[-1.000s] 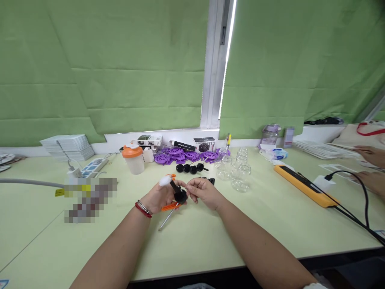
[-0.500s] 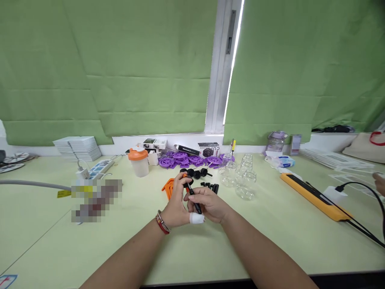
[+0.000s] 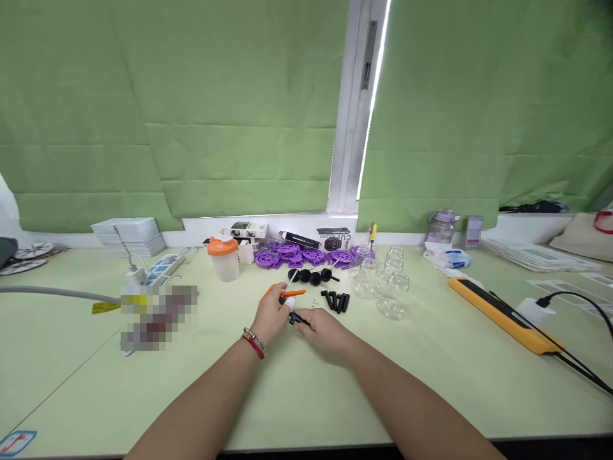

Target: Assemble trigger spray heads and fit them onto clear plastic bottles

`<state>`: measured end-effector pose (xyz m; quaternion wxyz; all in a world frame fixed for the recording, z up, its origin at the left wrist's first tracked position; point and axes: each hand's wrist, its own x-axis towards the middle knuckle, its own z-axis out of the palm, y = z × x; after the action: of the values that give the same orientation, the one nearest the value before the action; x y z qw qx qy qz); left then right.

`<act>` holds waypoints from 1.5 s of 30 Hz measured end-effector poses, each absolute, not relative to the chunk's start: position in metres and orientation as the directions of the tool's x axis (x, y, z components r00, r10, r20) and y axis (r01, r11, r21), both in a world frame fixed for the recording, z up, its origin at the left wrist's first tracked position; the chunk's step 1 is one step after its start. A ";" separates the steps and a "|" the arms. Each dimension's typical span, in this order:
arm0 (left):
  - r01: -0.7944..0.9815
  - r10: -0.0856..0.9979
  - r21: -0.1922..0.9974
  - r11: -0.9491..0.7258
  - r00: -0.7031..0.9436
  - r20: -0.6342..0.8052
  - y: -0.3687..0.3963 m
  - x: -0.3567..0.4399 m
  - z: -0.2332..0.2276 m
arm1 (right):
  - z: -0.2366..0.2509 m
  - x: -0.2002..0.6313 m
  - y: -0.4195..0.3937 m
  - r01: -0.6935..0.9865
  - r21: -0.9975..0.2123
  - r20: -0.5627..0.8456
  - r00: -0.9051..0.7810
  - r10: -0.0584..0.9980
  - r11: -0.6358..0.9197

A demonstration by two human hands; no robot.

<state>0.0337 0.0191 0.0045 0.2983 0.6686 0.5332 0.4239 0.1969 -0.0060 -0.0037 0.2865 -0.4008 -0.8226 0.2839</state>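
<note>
- Both hands met mid-desk (image 3: 431, 383): left hand (image 3: 271, 316) closed its grip on an orange piece (image 3: 286, 292).
- Right hand (image 3: 323, 329) pinched a small black part (image 3: 297, 317).

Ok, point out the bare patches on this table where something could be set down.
Bare tabletop runs between the forearms and the near edge, and also between the glass jars and the yellow bar. It is crowded near the window: purple wheels, black parts, orange-lidded cup, and around the left hand and right hand.
</note>
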 end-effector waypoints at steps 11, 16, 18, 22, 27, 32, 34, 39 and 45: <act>0.722 0.847 0.662 0.201 -0.467 0.254 0.075 -0.084 -0.005 | -0.017 0.224 0.030 0.430 -0.861 0.222 -0.164 0.961 0.272; 0.737 0.874 0.625 0.256 -0.452 0.175 0.082 -0.097 -0.019 | -0.011 0.245 0.062 0.633 -0.763 0.290 0.161 0.943 0.127; 0.744 0.890 0.612 0.269 -0.434 0.137 0.083 -0.098 -0.020 | -0.008 0.253 0.073 0.751 -0.656 0.314 0.185 0.931 0.072; 0.760 0.895 0.574 0.305 -0.434 0.100 0.086 -0.103 -0.021 | -0.009 0.265 0.093 0.864 -0.496 0.185 0.202 0.962 -0.086; 0.786 0.895 0.530 0.319 -0.434 0.106 0.087 -0.109 -0.020 | -0.015 0.264 0.107 0.876 -0.458 0.098 0.216 0.971 -0.149; 0.826 0.892 0.452 0.336 -0.434 0.129 0.083 -0.105 -0.013 | -0.016 0.262 0.109 0.882 -0.440 0.095 0.235 0.967 -0.171; 0.847 0.888 0.415 0.332 -0.429 0.164 0.080 -0.103 -0.009 | -0.014 0.264 0.107 0.885 -0.437 0.122 0.234 0.965 -0.159; 0.927 0.820 0.362 0.101 -0.284 0.497 0.074 -0.086 0.000 | 0.004 0.260 0.095 0.896 -0.437 0.236 0.200 0.951 -0.080; 0.402 0.874 0.858 -0.320 -0.225 0.431 0.056 -0.020 0.002 | 0.024 0.193 0.056 0.828 -0.460 0.456 -0.091 0.886 0.322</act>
<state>-0.0204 0.0557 0.0022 0.2100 0.5862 0.5442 0.5623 0.1931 0.0562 0.0238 0.3422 -0.5809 -0.7374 0.0422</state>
